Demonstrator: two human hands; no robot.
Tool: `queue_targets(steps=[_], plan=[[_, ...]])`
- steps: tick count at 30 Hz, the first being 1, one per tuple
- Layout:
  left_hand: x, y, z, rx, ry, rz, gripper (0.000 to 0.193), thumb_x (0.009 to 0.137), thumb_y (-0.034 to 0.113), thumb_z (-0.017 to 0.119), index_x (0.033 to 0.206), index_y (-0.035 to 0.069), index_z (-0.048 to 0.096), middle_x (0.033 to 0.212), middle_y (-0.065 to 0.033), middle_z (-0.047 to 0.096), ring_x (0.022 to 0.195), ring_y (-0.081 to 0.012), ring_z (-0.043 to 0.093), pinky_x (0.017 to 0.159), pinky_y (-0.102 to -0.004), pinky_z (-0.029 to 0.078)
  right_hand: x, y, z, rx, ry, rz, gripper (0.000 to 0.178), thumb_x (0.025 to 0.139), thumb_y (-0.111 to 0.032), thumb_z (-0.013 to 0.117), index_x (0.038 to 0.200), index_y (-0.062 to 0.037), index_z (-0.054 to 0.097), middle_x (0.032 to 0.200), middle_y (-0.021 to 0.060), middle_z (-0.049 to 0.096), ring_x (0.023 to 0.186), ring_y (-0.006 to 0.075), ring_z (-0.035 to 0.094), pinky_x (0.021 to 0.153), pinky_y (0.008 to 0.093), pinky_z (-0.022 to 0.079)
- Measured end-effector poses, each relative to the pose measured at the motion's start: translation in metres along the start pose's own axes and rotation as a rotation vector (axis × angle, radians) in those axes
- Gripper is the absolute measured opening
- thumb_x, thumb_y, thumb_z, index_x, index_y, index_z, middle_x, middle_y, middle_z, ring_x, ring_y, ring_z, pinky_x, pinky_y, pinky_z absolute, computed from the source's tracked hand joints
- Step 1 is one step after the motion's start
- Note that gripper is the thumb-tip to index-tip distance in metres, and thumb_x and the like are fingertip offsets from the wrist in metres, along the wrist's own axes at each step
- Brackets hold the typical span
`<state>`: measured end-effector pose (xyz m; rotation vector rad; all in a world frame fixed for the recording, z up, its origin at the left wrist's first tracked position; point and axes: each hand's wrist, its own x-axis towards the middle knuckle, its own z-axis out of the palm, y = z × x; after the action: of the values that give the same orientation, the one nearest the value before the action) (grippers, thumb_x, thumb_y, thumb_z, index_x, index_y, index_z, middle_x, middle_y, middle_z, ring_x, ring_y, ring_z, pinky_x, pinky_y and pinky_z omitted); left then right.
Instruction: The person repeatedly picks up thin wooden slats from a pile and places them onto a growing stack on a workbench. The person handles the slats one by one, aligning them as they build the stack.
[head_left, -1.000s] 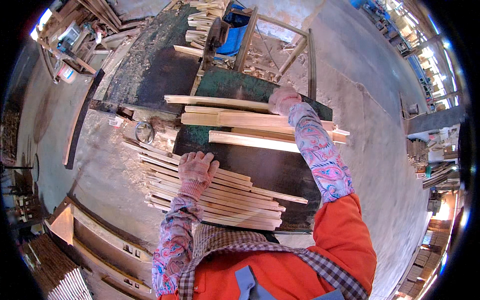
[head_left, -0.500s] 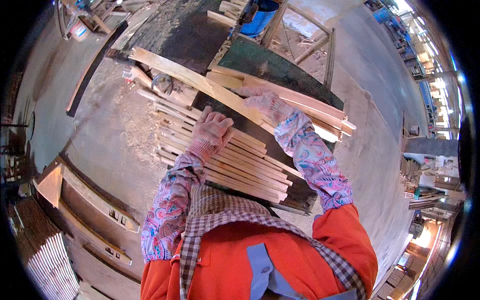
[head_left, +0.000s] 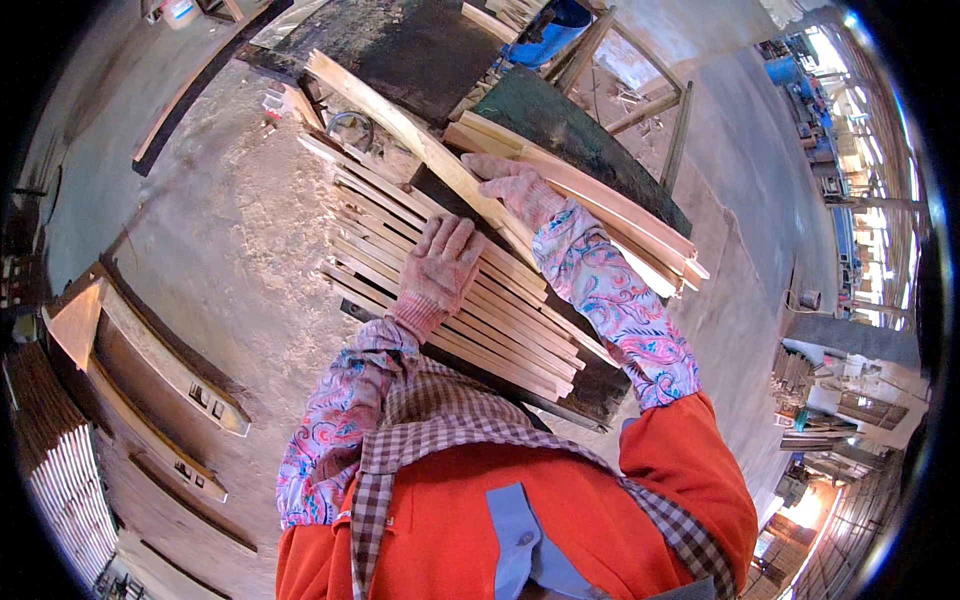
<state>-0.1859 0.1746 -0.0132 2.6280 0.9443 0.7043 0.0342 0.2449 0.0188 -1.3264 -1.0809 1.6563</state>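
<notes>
Both my hands wear pinkish work gloves. My left hand (head_left: 440,262) lies palm down across a row of narrow wooden strips (head_left: 490,345), fingers extended towards the row's far edge; their tips are partly hidden. My right hand (head_left: 518,190) is closed on the edge of a long, pale wooden board (head_left: 400,125) with a rough far end. This board lies slantwise beyond the strips, its near end passing under my right forearm. Just right of that hand, several planed wooden pieces (head_left: 600,205) lie stacked side by side. The strips rest on a dark bench top (head_left: 597,388).
A dark green panel (head_left: 560,115) lies beyond the stacked pieces, with a blue tub (head_left: 553,32) and a wooden frame (head_left: 680,140) behind it. Sawdust covers the floor (head_left: 255,215) on the left, where long wooden parts with slots (head_left: 175,370) lie.
My left hand's fingers have stretched out further over the strips. The right hand stays on the board, its grip slightly shifted. The whole view has shifted a little.
</notes>
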Motion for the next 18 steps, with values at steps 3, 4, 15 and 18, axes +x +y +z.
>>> queue_targets(steps=[3, 4, 15, 18], plan=[[0.000, 0.000, -0.003, -0.014, 0.020, 0.002, 0.050, 0.083, 0.026, 0.069, 0.129, 0.009, 0.061, 0.136, -0.0104, 0.056, 0.136, -0.0329, 0.048, 0.118, -0.0464, 0.036, 0.004, 0.000, 0.005, -0.022, -0.026, -0.048, 0.052, 0.084, 0.005, 0.058, 0.136, 0.0026, 0.063, 0.135, 0.0102, 0.066, 0.127, 0.0222, 0.059, 0.113, 0.0321, 0.040], [0.000, 0.000, -0.006, -0.007, 0.024, 0.004, 0.050, 0.083, 0.026, 0.069, 0.129, 0.009, 0.061, 0.136, -0.0105, 0.056, 0.135, -0.0330, 0.049, 0.118, -0.0464, 0.036, 0.003, -0.002, 0.011, -0.065, -0.037, -0.073, 0.052, 0.084, 0.005, 0.057, 0.135, 0.0025, 0.064, 0.134, 0.0101, 0.066, 0.125, 0.0217, 0.060, 0.112, 0.0319, 0.041], [0.001, -0.002, -0.001, -0.015, -0.033, -0.012, 0.053, 0.085, 0.029, 0.067, 0.134, 0.009, 0.059, 0.142, -0.0121, 0.054, 0.140, -0.0338, 0.045, 0.119, -0.0469, 0.036, 0.009, 0.014, 0.038, -0.121, -0.006, -0.110, 0.049, 0.086, -0.001, 0.053, 0.133, -0.0051, 0.067, 0.130, 0.0082, 0.067, 0.119, 0.0182, 0.061, 0.106, 0.0303, 0.046], [0.001, 0.000, -0.002, 0.003, -0.060, -0.045, 0.055, 0.086, 0.028, 0.067, 0.137, 0.011, 0.058, 0.144, -0.0101, 0.053, 0.141, -0.0329, 0.044, 0.117, -0.0448, 0.039, 0.002, 0.009, 0.043, -0.238, 0.036, -0.058, 0.049, 0.087, -0.001, 0.053, 0.134, -0.0050, 0.067, 0.130, 0.0082, 0.068, 0.119, 0.0187, 0.061, 0.106, 0.0302, 0.046]])
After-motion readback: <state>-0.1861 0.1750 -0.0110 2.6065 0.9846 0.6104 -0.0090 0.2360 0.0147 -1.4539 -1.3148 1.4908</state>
